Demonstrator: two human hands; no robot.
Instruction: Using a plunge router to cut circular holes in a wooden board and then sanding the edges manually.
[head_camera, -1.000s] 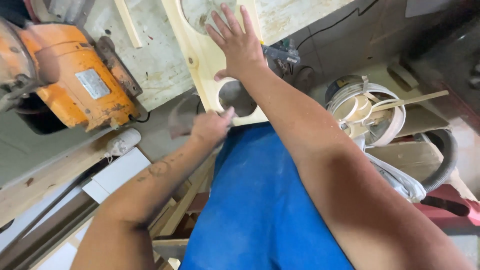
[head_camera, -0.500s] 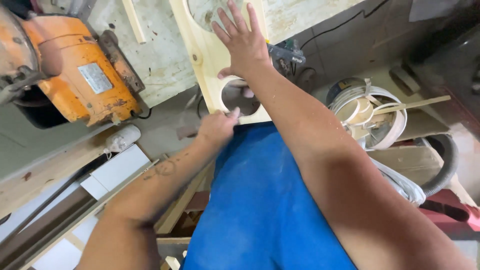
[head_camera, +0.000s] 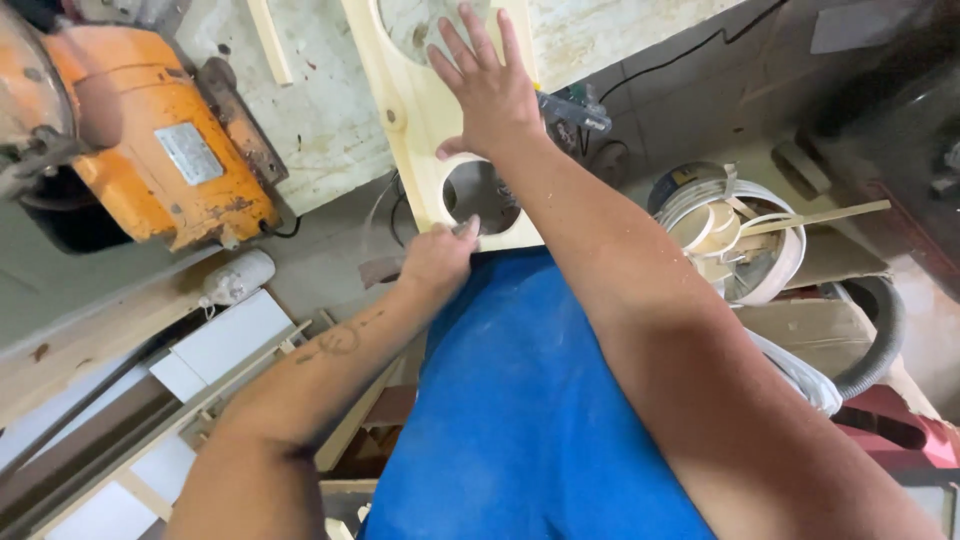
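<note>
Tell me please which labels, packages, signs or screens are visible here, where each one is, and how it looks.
Label plate: on the side of the orange machine, upper left; small silver-grey rectangle, tilted.
Sticker: on the rim of the white bucket, right of the right hand; small, blue and yellow.
Cardboard box: lower right, under the bucket; plain brown.
No signs or screens are visible.

The wooden board (head_camera: 415, 110) with round cutouts lies on the workbench (head_camera: 330, 130), its near end jutting over the bench edge. The right hand (head_camera: 490, 95) lies flat on the board between two cutouts; the left hand (head_camera: 437, 262) is at the board's near edge. Left of the board on the bench sits a power tool (head_camera: 165, 150). Right of the board, lower down, stands a bucket (head_camera: 745, 235) with wood strips in it.
</note>
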